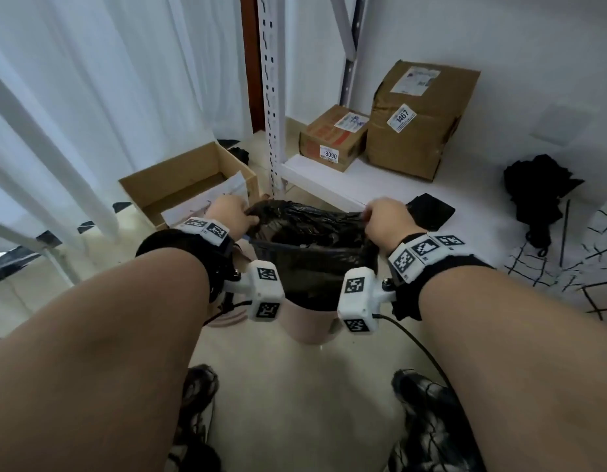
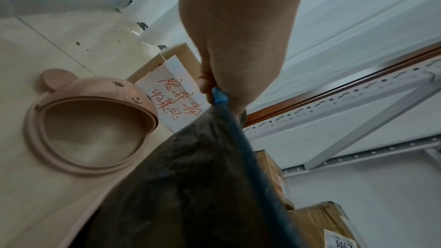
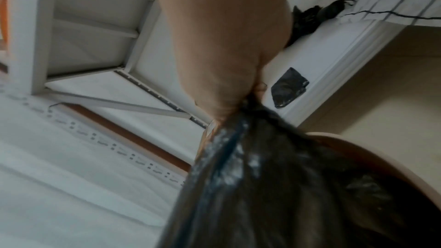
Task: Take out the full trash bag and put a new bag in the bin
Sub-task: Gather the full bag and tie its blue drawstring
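Note:
A black trash bag [image 1: 312, 229] with a blue drawstring stands in a pink bin [image 1: 309, 323] on the floor ahead of me. My left hand [image 1: 229, 212] pinches the bag's top edge at its left side, and in the left wrist view the blue drawstring [image 2: 219, 97] runs out from between the fingers. My right hand [image 1: 385, 218] grips the top edge at the right, where the plastic [image 3: 245, 139] bunches under the fist. Both hands hold the mouth stretched wide above the bin's rim. The bin's pink bear-face lid [image 2: 88, 120] lies on the floor to the left. A folded black bag [image 1: 430, 211] lies on the white shelf.
A white metal rack post [image 1: 271, 97] rises right behind the bin. Its low shelf [image 1: 329, 178] carries two brown parcels [image 1: 418, 120] and a black umbrella [image 1: 540, 195]. An open cardboard box [image 1: 186, 182] with a handwritten sheet sits at the left, beside white curtains [image 1: 91, 97]. My shoes [image 1: 428, 420] stand on beige tiles.

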The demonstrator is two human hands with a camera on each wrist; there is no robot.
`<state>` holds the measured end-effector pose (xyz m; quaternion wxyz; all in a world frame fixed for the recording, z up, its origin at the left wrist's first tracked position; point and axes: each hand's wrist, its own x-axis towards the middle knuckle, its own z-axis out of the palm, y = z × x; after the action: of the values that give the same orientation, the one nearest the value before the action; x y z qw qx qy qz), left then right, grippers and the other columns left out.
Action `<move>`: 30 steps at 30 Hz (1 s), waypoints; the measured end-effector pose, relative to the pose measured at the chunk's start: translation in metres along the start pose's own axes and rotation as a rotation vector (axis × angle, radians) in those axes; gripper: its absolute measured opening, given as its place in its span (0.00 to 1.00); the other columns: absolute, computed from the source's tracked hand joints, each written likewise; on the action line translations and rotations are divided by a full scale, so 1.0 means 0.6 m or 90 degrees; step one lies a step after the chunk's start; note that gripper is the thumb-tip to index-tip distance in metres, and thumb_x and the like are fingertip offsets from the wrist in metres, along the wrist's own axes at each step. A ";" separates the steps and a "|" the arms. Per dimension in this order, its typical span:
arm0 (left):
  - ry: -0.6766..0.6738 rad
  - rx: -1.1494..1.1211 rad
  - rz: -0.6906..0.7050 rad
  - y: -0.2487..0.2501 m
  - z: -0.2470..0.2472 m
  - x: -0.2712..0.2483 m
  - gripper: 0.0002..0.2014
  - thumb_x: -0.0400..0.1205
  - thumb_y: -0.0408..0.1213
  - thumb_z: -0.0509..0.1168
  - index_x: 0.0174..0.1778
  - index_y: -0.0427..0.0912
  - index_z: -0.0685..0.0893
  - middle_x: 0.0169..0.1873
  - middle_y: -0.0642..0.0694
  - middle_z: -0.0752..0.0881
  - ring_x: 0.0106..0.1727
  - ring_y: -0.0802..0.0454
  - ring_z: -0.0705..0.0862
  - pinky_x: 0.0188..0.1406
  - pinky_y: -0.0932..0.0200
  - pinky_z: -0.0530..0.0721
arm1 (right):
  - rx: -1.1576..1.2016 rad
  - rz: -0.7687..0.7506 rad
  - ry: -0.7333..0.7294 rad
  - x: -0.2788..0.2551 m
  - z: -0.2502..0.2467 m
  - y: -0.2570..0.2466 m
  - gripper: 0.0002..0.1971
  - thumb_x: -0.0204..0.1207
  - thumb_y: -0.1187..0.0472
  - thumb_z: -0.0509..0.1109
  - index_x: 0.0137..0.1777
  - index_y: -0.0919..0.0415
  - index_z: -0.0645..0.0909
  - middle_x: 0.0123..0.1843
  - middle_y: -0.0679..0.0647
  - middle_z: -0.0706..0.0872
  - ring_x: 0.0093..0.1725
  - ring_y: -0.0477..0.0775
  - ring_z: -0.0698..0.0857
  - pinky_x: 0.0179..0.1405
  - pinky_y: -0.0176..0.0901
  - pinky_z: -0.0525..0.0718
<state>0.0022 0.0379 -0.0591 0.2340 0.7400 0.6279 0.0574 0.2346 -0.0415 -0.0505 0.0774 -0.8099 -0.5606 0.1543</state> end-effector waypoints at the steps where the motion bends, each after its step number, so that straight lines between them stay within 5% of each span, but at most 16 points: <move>1: 0.051 -0.015 0.034 0.003 -0.004 -0.004 0.10 0.82 0.40 0.63 0.39 0.38 0.77 0.39 0.39 0.80 0.44 0.42 0.79 0.45 0.51 0.75 | 0.038 -0.030 0.063 -0.003 -0.011 -0.012 0.15 0.77 0.71 0.61 0.57 0.64 0.86 0.59 0.62 0.86 0.61 0.63 0.83 0.64 0.50 0.81; 3: 0.081 -0.030 0.085 0.005 -0.005 -0.011 0.09 0.83 0.39 0.62 0.40 0.38 0.75 0.39 0.41 0.79 0.42 0.45 0.76 0.41 0.54 0.73 | 0.054 -0.104 0.112 -0.008 -0.022 -0.034 0.14 0.76 0.69 0.61 0.52 0.62 0.88 0.55 0.60 0.88 0.59 0.62 0.83 0.61 0.52 0.83; 6: -0.027 -0.061 0.114 0.005 -0.002 -0.017 0.09 0.80 0.36 0.65 0.35 0.39 0.75 0.38 0.41 0.78 0.41 0.48 0.75 0.31 0.61 0.70 | -0.030 -0.126 -0.050 -0.019 -0.014 -0.052 0.12 0.72 0.57 0.66 0.39 0.64 0.87 0.43 0.59 0.88 0.48 0.60 0.86 0.44 0.48 0.84; 8: -0.088 -0.076 0.106 0.006 -0.001 -0.018 0.13 0.78 0.36 0.66 0.29 0.42 0.71 0.33 0.43 0.76 0.39 0.50 0.75 0.32 0.60 0.70 | -0.061 -0.111 -0.060 -0.020 -0.010 -0.052 0.13 0.72 0.51 0.67 0.38 0.62 0.83 0.40 0.58 0.85 0.46 0.60 0.84 0.37 0.43 0.78; 10: -0.122 -0.090 0.088 0.005 -0.001 -0.015 0.15 0.77 0.37 0.66 0.27 0.44 0.69 0.28 0.46 0.74 0.35 0.50 0.74 0.33 0.59 0.71 | -0.065 -0.097 0.002 -0.012 -0.009 -0.052 0.13 0.71 0.51 0.69 0.47 0.61 0.79 0.49 0.58 0.82 0.52 0.62 0.82 0.42 0.45 0.78; 12: -0.097 -0.097 0.089 0.008 0.003 -0.007 0.11 0.77 0.38 0.67 0.32 0.42 0.72 0.29 0.47 0.75 0.33 0.52 0.74 0.31 0.62 0.71 | -0.030 -0.049 0.011 0.000 -0.005 -0.045 0.24 0.70 0.51 0.72 0.63 0.61 0.72 0.62 0.61 0.74 0.61 0.65 0.77 0.55 0.54 0.80; 14: -0.046 -0.117 0.082 0.013 0.005 0.001 0.12 0.78 0.45 0.67 0.47 0.40 0.78 0.39 0.46 0.80 0.43 0.48 0.80 0.37 0.60 0.73 | 0.025 0.026 -0.035 0.008 -0.004 -0.030 0.37 0.70 0.52 0.75 0.74 0.59 0.60 0.70 0.64 0.66 0.67 0.69 0.73 0.65 0.58 0.78; 16: -0.025 -0.079 0.048 0.020 0.008 0.006 0.22 0.81 0.51 0.64 0.56 0.33 0.77 0.48 0.43 0.79 0.52 0.44 0.81 0.45 0.59 0.73 | 0.053 0.086 -0.078 0.014 0.001 -0.009 0.42 0.72 0.54 0.75 0.79 0.60 0.53 0.73 0.67 0.66 0.68 0.70 0.74 0.61 0.54 0.78; 19: -0.052 0.034 0.001 0.025 0.017 0.018 0.24 0.82 0.54 0.61 0.35 0.32 0.75 0.40 0.39 0.80 0.38 0.46 0.80 0.35 0.58 0.73 | 0.072 0.107 -0.083 0.028 0.013 0.020 0.28 0.76 0.63 0.68 0.72 0.70 0.62 0.63 0.67 0.78 0.57 0.65 0.79 0.44 0.46 0.73; 21: -0.063 0.042 -0.002 0.028 0.018 0.029 0.23 0.82 0.49 0.63 0.46 0.28 0.83 0.46 0.35 0.86 0.47 0.41 0.84 0.43 0.53 0.78 | 0.069 0.075 -0.035 0.034 0.012 0.027 0.09 0.76 0.68 0.63 0.54 0.72 0.74 0.49 0.64 0.81 0.51 0.64 0.79 0.38 0.43 0.71; 23: -0.029 -0.003 0.027 0.033 0.015 0.037 0.17 0.83 0.42 0.62 0.55 0.30 0.84 0.51 0.34 0.86 0.55 0.38 0.84 0.50 0.51 0.80 | 0.077 0.019 0.063 0.038 0.004 0.025 0.06 0.77 0.69 0.62 0.44 0.70 0.80 0.44 0.64 0.83 0.53 0.66 0.82 0.41 0.44 0.76; 25: 0.025 -0.013 0.079 0.041 0.012 0.036 0.13 0.84 0.38 0.60 0.53 0.32 0.83 0.47 0.36 0.85 0.53 0.38 0.83 0.45 0.54 0.77 | 0.131 -0.047 0.189 0.035 -0.010 0.019 0.11 0.80 0.67 0.61 0.51 0.67 0.86 0.53 0.63 0.87 0.59 0.63 0.83 0.57 0.46 0.78; 27: 0.040 -0.016 0.108 0.043 0.014 0.031 0.08 0.82 0.37 0.61 0.42 0.36 0.80 0.36 0.41 0.81 0.45 0.40 0.81 0.35 0.57 0.72 | 0.136 -0.096 0.225 0.029 -0.016 0.015 0.11 0.79 0.66 0.61 0.52 0.64 0.85 0.54 0.60 0.87 0.57 0.61 0.83 0.57 0.45 0.77; 30: -0.016 -0.046 0.065 0.039 0.017 0.018 0.10 0.78 0.36 0.62 0.31 0.38 0.73 0.27 0.45 0.72 0.39 0.44 0.75 0.28 0.57 0.68 | 0.122 -0.069 0.061 0.020 -0.012 0.020 0.13 0.76 0.65 0.66 0.60 0.63 0.76 0.48 0.59 0.81 0.51 0.59 0.81 0.46 0.43 0.75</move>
<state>0.0292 0.0430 -0.0603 0.2649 0.7629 0.5839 0.0826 0.2515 -0.0344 -0.0492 0.1893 -0.7737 -0.5820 0.1641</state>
